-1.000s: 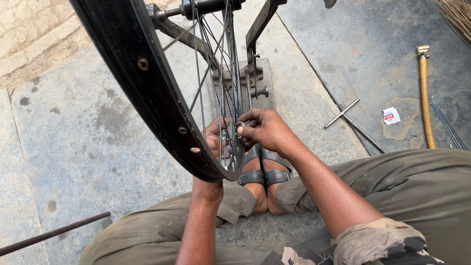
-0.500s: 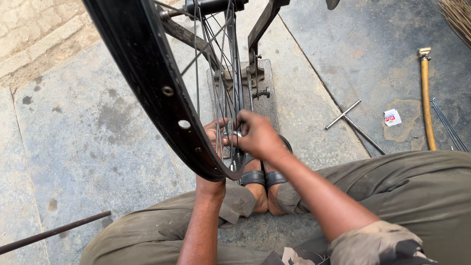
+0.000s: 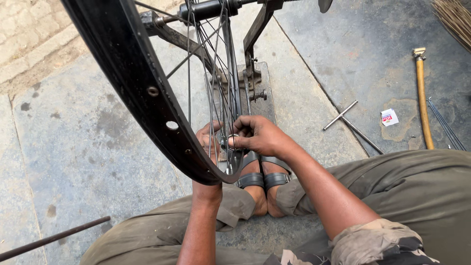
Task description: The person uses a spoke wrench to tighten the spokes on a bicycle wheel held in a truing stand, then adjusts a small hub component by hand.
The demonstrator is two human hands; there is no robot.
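Note:
A black bicycle rim (image 3: pixel 132 78) with thin steel spokes (image 3: pixel 189 64) hangs by its hub (image 3: pixel 208 9) in a dark metal stand (image 3: pixel 255 73). My left hand (image 3: pixel 206 140) reaches up behind the rim's lowest part, its fingers closed around spokes there and partly hidden by them. My right hand (image 3: pixel 262 136) comes in from the right and pinches a small round metal spoke wrench (image 3: pixel 230 142) against a spoke just above the rim. My sandalled feet (image 3: pixel 260 179) rest on the stand's base right below both hands.
On the stone floor to the right lie a T-shaped metal tool (image 3: pixel 343 115), a small paper packet (image 3: pixel 389 118), a yellow-handled tool (image 3: pixel 422 98) and loose spokes (image 3: pixel 446 127). A metal rod (image 3: pixel 54 238) lies at lower left. Broom bristles (image 3: pixel 454 17) show at top right.
The rim has turned a little in the stand, so its holes sit lower. My right hand has twisted slightly at the same spoke; my left hand keeps its hold.

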